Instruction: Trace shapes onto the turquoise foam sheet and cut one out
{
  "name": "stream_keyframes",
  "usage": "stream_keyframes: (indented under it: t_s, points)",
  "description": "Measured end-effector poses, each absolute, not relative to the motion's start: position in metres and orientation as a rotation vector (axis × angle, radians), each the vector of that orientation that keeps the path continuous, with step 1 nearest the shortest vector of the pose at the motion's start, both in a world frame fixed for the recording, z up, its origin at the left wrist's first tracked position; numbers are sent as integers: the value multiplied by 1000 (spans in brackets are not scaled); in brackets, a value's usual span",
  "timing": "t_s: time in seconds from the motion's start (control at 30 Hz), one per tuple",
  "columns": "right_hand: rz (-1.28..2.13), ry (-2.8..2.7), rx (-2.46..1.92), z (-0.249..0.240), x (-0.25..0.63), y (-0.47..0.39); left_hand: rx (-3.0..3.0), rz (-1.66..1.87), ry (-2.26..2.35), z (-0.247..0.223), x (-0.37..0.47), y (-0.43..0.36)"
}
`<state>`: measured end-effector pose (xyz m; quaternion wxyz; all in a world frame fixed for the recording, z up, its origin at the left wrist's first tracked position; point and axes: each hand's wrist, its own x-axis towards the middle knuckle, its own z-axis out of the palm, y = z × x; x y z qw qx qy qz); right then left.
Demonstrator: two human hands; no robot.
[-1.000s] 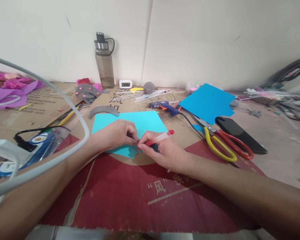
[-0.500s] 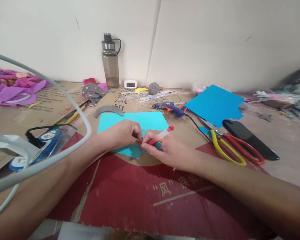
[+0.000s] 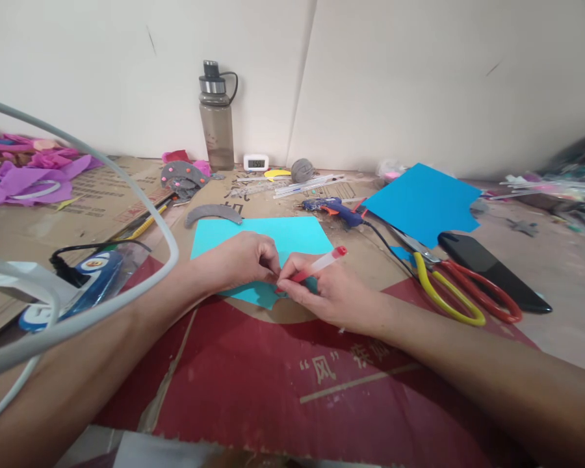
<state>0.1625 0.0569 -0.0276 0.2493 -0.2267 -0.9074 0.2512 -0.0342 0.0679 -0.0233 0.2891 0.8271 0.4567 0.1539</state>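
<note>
A bright turquoise sheet of paper (image 3: 297, 235) lies under both hands, with an uneven near edge. My right hand (image 3: 338, 296) is closed around a red pen (image 3: 324, 261), its red end up and its tip low by the fingertips of my left hand. My left hand (image 3: 246, 263) rests on the sheet with fingers curled and pressed together; what they pinch, if anything, is hidden. A grey curved felt piece (image 3: 214, 213) touches the sheet's far left corner.
To the right lie scissors (image 3: 448, 296) with yellow and red handles, a black phone (image 3: 492, 273), a blue sheet (image 3: 424, 201) and a blue glue gun (image 3: 341, 212). A bottle (image 3: 217, 133) and small clock (image 3: 256, 162) stand behind. A white cable (image 3: 173, 244) loops over my left forearm.
The view has shifted slightly. The pen leans a little further right; both hands stay in nearly the same place on the turquoise sheet.
</note>
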Motion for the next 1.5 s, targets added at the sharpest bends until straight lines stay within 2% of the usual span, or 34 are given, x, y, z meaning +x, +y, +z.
stream_keyframes:
  t_s: [1.5]
  points:
    - [711,-2429,-707,-28,155,53,2250,377,1228,-25,-34,69]
